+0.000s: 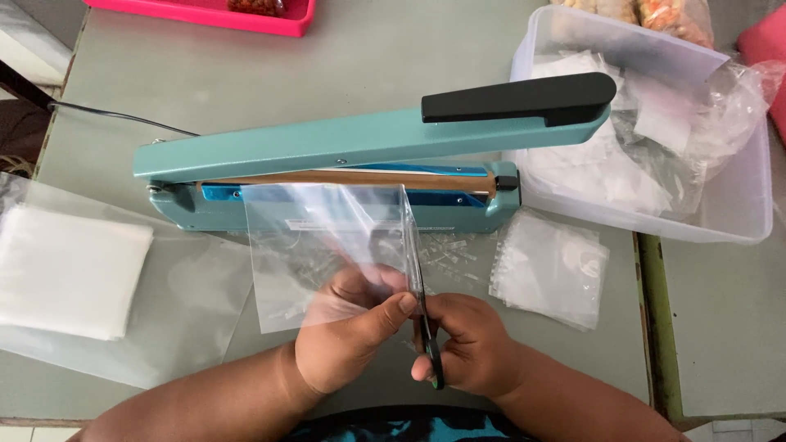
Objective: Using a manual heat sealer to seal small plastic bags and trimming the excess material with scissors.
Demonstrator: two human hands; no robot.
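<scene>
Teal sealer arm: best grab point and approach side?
Grip the black handle at the free right end of the teal sealer arm, coming from above and the right. The arm is hinged at its left end, so the far end likely gives the most leverage, and the handle stands clear of the clear bag held by the left hand.

A grey-green counter (270,74) carries a teal heat sealer (344,155) across its middle, arm raised. Far left lies a pink tray (205,15). At the right stands a clear plastic tub (737,205), with a small stack of clear bags (548,266) just beside it. At the left, white sheets (70,270) rest on a clear plastic sheet (184,319).
</scene>
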